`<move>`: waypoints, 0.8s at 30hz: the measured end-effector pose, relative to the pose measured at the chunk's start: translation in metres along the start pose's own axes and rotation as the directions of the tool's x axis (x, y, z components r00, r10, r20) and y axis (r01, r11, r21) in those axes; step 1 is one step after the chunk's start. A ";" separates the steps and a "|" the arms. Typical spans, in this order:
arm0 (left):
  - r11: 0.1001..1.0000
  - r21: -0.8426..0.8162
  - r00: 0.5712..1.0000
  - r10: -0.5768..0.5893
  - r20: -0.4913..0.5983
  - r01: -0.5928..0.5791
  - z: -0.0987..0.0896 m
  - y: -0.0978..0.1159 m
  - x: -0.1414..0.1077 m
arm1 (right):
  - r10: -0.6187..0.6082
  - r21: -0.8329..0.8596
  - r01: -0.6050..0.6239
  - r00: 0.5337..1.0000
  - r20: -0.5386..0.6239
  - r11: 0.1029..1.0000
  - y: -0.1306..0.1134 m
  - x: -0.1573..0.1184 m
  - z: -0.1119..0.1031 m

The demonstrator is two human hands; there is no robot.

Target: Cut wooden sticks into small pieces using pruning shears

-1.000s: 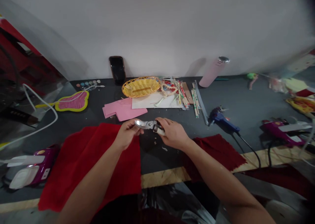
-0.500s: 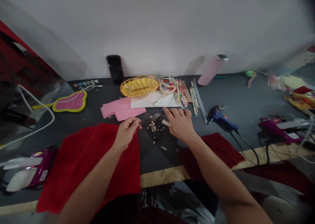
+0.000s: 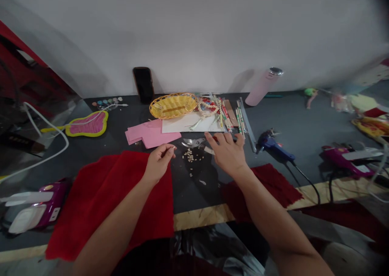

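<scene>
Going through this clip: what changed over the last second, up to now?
The secateurs, first held in both hands, have been let go and lie on the table. The open right hand has moved up and rightward; the left hand stays near, fingertips pinched. Pale bits now lie scattered there. The yellow basket and pink paper stayed put.

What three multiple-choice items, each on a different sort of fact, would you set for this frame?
1. Where do the pruning shears lie?
A. On the red cloth
B. On the dark tabletop, at the right hand's fingertips
C. On the pink paper

2. What colour is the woven basket?
A. Red
B. Yellow
C. Blue

3. How does the phone stand?
A. Upright against the wall
B. Flat on the table
C. Held in a hand

Answers:
1. B: the metal blades show on the dark surface, off the cloth.
2. B: its weave is plainly yellow.
3. A: its long side stands up against the wall.
</scene>
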State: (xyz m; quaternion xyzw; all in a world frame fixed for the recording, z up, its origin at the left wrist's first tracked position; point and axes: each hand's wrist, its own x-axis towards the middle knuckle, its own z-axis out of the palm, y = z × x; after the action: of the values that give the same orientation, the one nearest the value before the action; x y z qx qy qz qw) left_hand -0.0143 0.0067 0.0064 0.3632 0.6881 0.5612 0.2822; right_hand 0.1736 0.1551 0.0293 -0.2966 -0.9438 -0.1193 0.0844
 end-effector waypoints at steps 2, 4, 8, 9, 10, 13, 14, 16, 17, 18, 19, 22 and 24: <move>0.996 0.055 0.998 0.064 0.004 -0.064 0.000 -0.001 -0.001 | -0.019 0.019 0.019 1.000 -0.004 1.000 -0.001 0.000 -0.003; 0.980 0.123 0.987 0.155 0.037 -0.159 0.001 -0.001 -0.002 | -0.036 0.028 0.036 0.999 -0.005 0.999 -0.003 0.001 -0.004; 0.916 0.260 0.945 0.257 0.200 -0.304 0.004 -0.002 -0.006 | -0.058 0.027 0.058 0.998 0.004 0.998 -0.005 -0.001 -0.002; 0.897 0.302 0.936 0.254 0.242 -0.322 0.005 -0.002 -0.006 | -0.059 0.028 0.059 0.998 0.004 0.998 -0.005 -0.001 -0.002; 0.877 0.344 0.928 0.248 0.278 -0.337 0.006 -0.003 -0.007 | -0.059 0.029 0.059 0.998 0.002 0.998 -0.006 -0.001 -0.001; 0.836 0.413 0.915 0.231 0.330 -0.361 0.008 -0.004 -0.006 | -0.058 0.033 0.058 0.998 -0.006 0.998 -0.006 -0.001 0.001; 0.833 0.418 0.914 0.231 0.333 -0.363 0.009 -0.005 -0.006 | -0.059 0.034 0.060 0.998 -0.007 0.998 -0.006 -0.001 0.001; 0.834 0.415 0.913 0.229 0.339 -0.363 0.009 -0.005 -0.006 | -0.060 0.036 0.060 0.998 -0.005 0.998 -0.006 -0.001 0.001; 0.836 0.410 0.911 0.229 0.343 -0.364 0.010 -0.006 -0.005 | -0.058 0.038 0.058 0.998 -0.001 0.998 -0.006 -0.001 0.001; 0.839 0.403 0.909 0.230 0.347 -0.366 0.010 -0.006 -0.005 | -0.053 0.040 0.053 0.999 0.002 0.998 -0.005 -0.001 0.001; 0.842 0.394 0.907 0.233 0.350 -0.368 0.010 -0.006 -0.005 | -0.044 0.042 0.044 0.999 0.005 0.998 -0.005 0.000 0.001; 0.856 0.364 0.908 0.246 0.338 -0.367 0.009 -0.007 -0.005 | -0.013 0.045 0.013 1.000 0.009 0.999 -0.003 0.000 0.001; 0.862 0.352 0.912 0.254 0.321 -0.364 0.008 -0.008 -0.005 | -0.008 0.045 0.008 1.000 0.010 0.999 -0.002 0.000 0.000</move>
State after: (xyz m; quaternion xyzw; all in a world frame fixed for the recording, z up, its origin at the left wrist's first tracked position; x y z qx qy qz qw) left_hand -0.0063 0.0070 -0.0029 0.5912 0.6774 0.3916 0.1955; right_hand 0.1721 0.1537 0.0287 -0.2915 -0.9478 -0.0969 0.0857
